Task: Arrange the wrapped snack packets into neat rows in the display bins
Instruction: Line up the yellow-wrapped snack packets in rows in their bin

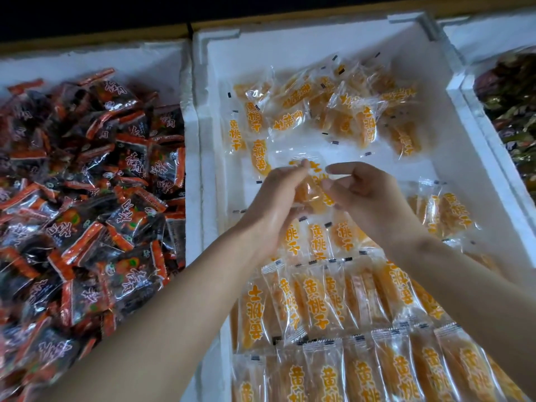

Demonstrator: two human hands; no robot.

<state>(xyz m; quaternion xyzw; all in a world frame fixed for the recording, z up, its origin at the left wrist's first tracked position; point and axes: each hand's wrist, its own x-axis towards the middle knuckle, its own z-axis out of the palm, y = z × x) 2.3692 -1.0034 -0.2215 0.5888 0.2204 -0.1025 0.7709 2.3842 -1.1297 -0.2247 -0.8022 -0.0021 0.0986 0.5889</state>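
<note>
While the white foam bin point(464, 146) filled mid-frame, red-and-black packets point(87, 184) heaped the left bin point(87, 58). Rows of orange packets point(333, 309) lay neat at the bottom, with a loose heap point(333, 108) at upper centre. Between them the left hand point(275, 204) curled its fingers round one held packet point(310, 195), and the right hand point(368, 198) pinched its other edge.

Orange packets point(316, 297) lie in white foam bin point(452, 158), nearer rows neat.

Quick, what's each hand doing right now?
Left hand: closed, holding an orange packet.
Right hand: curled beside that packet; grip cannot be told.
</note>
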